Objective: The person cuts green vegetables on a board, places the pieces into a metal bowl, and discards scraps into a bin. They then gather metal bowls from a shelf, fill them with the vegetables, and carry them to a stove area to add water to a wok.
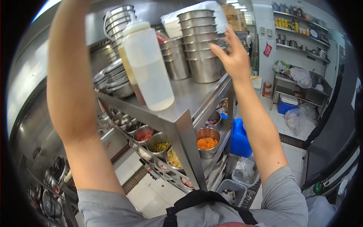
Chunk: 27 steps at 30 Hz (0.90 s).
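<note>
My right hand (234, 56) is raised beside a tall stack of steel pots (200, 45), its fingers apart and near the stack's right side; whether they touch it I cannot tell. My left arm reaches up at the left, and its hand is beyond the top edge of the view. A clear squeeze bottle (149, 68) with pale liquid stands on the corner of the steel shelf top (181, 92). Behind the pots lies a white plastic-wrapped pack (170, 22). More stacked pots (176, 60) stand between the bottle and the tall stack.
Below, shelves hold containers of orange pieces (207, 143), green pieces (160, 145) and other cut food. A blue jug (241, 140) and grey bins (232, 189) are at the lower right. Further back are a steel table (298, 81) and wall shelves (298, 32).
</note>
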Each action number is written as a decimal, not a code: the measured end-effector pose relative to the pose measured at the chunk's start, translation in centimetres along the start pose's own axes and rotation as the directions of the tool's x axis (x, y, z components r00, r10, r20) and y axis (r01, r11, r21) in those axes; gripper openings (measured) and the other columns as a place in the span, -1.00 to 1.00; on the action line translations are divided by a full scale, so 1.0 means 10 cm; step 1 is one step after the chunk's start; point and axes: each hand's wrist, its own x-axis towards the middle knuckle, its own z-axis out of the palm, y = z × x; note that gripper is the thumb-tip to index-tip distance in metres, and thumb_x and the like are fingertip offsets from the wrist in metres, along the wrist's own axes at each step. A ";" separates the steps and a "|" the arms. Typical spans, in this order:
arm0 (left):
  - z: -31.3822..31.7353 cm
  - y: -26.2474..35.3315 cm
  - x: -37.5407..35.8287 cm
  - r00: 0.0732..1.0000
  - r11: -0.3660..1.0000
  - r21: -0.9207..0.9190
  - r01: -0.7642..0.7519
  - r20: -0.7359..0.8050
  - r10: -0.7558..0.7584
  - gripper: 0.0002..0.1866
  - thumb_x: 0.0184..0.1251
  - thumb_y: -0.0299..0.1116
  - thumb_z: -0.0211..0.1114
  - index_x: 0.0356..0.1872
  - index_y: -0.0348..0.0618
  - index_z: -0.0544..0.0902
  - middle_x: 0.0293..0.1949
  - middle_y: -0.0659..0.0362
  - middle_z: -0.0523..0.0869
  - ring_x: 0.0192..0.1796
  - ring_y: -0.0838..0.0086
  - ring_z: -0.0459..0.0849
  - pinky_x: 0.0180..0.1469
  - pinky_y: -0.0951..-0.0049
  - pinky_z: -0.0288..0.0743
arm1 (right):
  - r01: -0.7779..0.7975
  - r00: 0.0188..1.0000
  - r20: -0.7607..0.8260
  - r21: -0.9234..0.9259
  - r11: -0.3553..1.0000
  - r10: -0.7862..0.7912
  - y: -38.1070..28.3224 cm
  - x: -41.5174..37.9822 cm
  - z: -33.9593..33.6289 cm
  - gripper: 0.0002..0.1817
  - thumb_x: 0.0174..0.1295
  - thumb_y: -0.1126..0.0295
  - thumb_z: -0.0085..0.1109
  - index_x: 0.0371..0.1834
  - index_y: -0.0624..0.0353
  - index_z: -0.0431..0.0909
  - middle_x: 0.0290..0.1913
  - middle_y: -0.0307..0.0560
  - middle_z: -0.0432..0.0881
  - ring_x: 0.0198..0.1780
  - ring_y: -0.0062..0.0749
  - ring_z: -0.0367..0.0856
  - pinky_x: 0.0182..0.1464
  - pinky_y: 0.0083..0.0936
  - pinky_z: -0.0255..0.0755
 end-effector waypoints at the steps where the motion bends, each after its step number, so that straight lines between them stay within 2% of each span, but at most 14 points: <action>1: -0.24 -0.12 -0.29 1.000 1.000 0.010 0.026 0.001 -0.026 -0.53 0.17 0.14 0.24 -0.09 0.03 0.71 -0.12 0.00 0.74 -0.03 0.15 0.70 0.08 0.10 0.50 | -0.052 0.998 0.045 0.115 0.992 0.047 -0.14 -0.31 -0.19 -0.31 0.03 0.19 0.41 0.25 0.20 0.42 0.18 0.13 0.52 0.17 -0.09 0.53 0.19 -0.30 0.38; 3: -0.70 -0.40 -0.90 0.886 0.990 0.087 0.112 -0.460 -0.060 -0.66 0.34 -0.30 0.15 -0.03 -0.37 0.64 -0.05 0.01 0.69 0.02 0.32 0.65 0.06 0.39 0.51 | 0.068 0.977 0.197 0.093 0.993 -0.085 -0.24 -1.00 -0.45 -0.37 0.02 0.19 0.42 0.18 0.15 0.50 0.19 0.10 0.52 0.20 -0.09 0.51 0.22 -0.27 0.36; 4: -0.66 -0.19 -1.34 0.897 0.958 -0.285 -0.041 -0.434 -0.091 -0.60 0.44 -0.21 0.09 -0.10 -0.46 0.63 -0.21 0.07 0.71 -0.10 0.45 0.63 0.03 0.46 0.45 | 0.114 0.945 0.295 0.103 0.988 -0.139 -0.32 -1.27 -0.51 -0.41 -0.02 0.18 0.43 0.11 0.15 0.56 0.21 0.09 0.50 0.25 -0.05 0.46 0.25 -0.26 0.34; 5: -0.93 -0.19 -1.85 0.905 0.978 -0.125 0.166 -0.375 -0.202 -0.58 0.49 -0.25 0.02 -0.10 -0.55 0.58 -0.35 0.04 0.68 -0.24 0.46 0.62 -0.14 0.49 0.46 | 0.135 0.916 0.371 0.069 0.988 -0.151 -0.46 -1.47 -0.57 -0.43 -0.05 0.21 0.44 0.07 0.17 0.59 0.23 0.11 0.48 0.28 0.01 0.43 0.25 -0.24 0.34; 6: -1.18 -0.23 -2.39 0.965 0.987 0.001 0.158 -0.213 -0.155 -0.61 0.48 -0.23 0.04 -0.21 -0.48 0.58 -0.48 0.09 0.64 -0.41 0.42 0.60 -0.27 0.43 0.46 | 0.147 0.907 0.389 0.060 0.987 -0.159 -0.53 -1.63 -0.60 -0.45 -0.07 0.22 0.44 0.03 0.21 0.61 0.24 0.16 0.46 0.29 0.07 0.40 0.24 -0.21 0.35; 7: -0.84 -0.06 -2.41 0.924 0.924 0.001 -0.383 -0.018 0.383 -0.70 0.34 -0.28 0.18 -0.43 -0.37 0.57 -0.58 0.17 0.56 -0.52 0.37 0.59 -0.35 0.36 0.46 | 0.116 0.900 0.415 0.063 0.991 -0.132 -0.55 -1.77 -0.62 -0.46 -0.07 0.21 0.43 0.01 0.23 0.62 0.23 0.22 0.44 0.29 0.11 0.40 0.26 -0.18 0.33; 8: -0.84 0.11 -2.69 0.969 0.975 0.052 -0.217 0.135 0.209 -0.63 0.25 -0.18 0.27 -0.57 -0.31 0.53 -0.63 0.16 0.48 -0.48 0.22 0.59 -0.26 0.18 0.49 | 0.070 0.899 0.424 0.111 0.991 -0.111 -0.56 -1.89 -0.62 -0.47 -0.05 0.19 0.43 -0.01 0.25 0.63 0.22 0.29 0.43 0.28 0.16 0.40 0.29 -0.14 0.30; 10: -0.76 0.21 -3.16 0.981 0.973 0.194 -0.125 0.171 0.092 -0.65 -0.14 -0.11 0.40 -0.64 -0.22 0.55 -0.66 0.19 0.47 -0.42 0.24 0.67 -0.03 -0.07 0.55 | 0.053 0.894 0.432 0.155 0.986 -0.116 -0.62 -2.04 -0.63 -0.47 0.01 0.13 0.41 0.00 0.26 0.61 0.21 0.36 0.42 0.27 0.22 0.40 0.29 -0.06 0.28; 12: -0.73 0.28 -3.51 0.964 0.941 0.326 -0.092 0.265 0.002 -0.66 -0.25 -0.12 0.40 -0.62 -0.20 0.56 -0.64 0.21 0.48 -0.31 0.22 0.71 0.14 -0.19 0.46 | 0.069 0.896 0.410 0.255 0.964 -0.172 -0.66 -2.16 -0.61 -0.44 0.08 0.05 0.37 0.02 0.25 0.59 0.22 0.38 0.40 0.26 0.27 0.39 0.28 0.02 0.28; 18: -0.91 0.33 -4.08 0.927 0.938 0.346 0.032 0.341 -0.157 -0.71 -0.15 -0.17 0.40 -0.57 -0.19 0.60 -0.56 0.21 0.52 -0.13 0.23 0.71 0.17 -0.27 0.40 | 0.226 0.938 0.060 0.638 0.736 -0.340 -1.12 -2.52 -0.42 -0.54 0.34 -0.05 0.01 0.12 0.02 0.45 0.15 0.03 0.40 0.19 0.03 0.48 0.08 -0.03 0.48; 21: -1.02 0.34 -4.27 0.926 0.950 0.298 0.094 0.324 -0.193 -0.71 -0.14 -0.16 0.40 -0.58 -0.18 0.61 -0.55 0.22 0.53 -0.14 0.22 0.71 0.14 -0.27 0.41 | -0.067 0.767 0.462 0.748 0.661 -0.445 -1.62 -2.50 -0.24 -0.56 0.20 0.16 0.29 0.09 0.04 0.45 0.04 0.03 0.53 -0.09 0.01 0.67 -0.25 -0.24 0.65; 22: -1.02 0.32 -4.34 0.923 0.950 0.293 0.108 0.325 -0.205 -0.71 -0.14 -0.16 0.40 -0.58 -0.18 0.61 -0.55 0.22 0.53 -0.14 0.22 0.71 0.14 -0.27 0.41 | -0.191 0.704 0.592 0.690 0.698 -0.392 -1.79 -2.56 -0.12 -0.46 0.15 0.16 0.35 0.17 0.02 0.41 0.07 0.07 0.53 -0.05 0.03 0.66 -0.18 -0.20 0.64; 24: -1.02 0.28 -4.56 0.934 0.979 0.096 0.180 0.294 -0.201 -0.69 -0.01 -0.14 0.41 -0.60 -0.19 0.62 -0.62 0.22 0.53 -0.23 0.18 0.74 -0.03 -0.03 0.55 | -0.178 0.731 0.619 0.580 0.795 -0.288 -1.95 -2.89 0.26 -0.20 0.00 0.13 0.46 0.33 0.00 0.30 0.18 0.31 0.45 0.04 0.13 0.61 -0.05 -0.21 0.59; 27: -0.97 0.32 -5.08 0.862 0.869 -0.170 0.464 0.314 -0.398 -0.74 -0.06 -0.25 0.50 -0.57 -0.19 0.63 -0.57 0.21 0.60 -0.21 0.17 0.73 -0.11 0.19 0.56 | -0.368 0.565 0.811 0.414 0.832 -0.154 -2.12 -3.24 0.60 -0.20 -0.18 -0.01 0.52 0.13 0.16 0.45 0.18 0.39 0.44 0.08 0.12 0.58 0.07 -0.24 0.50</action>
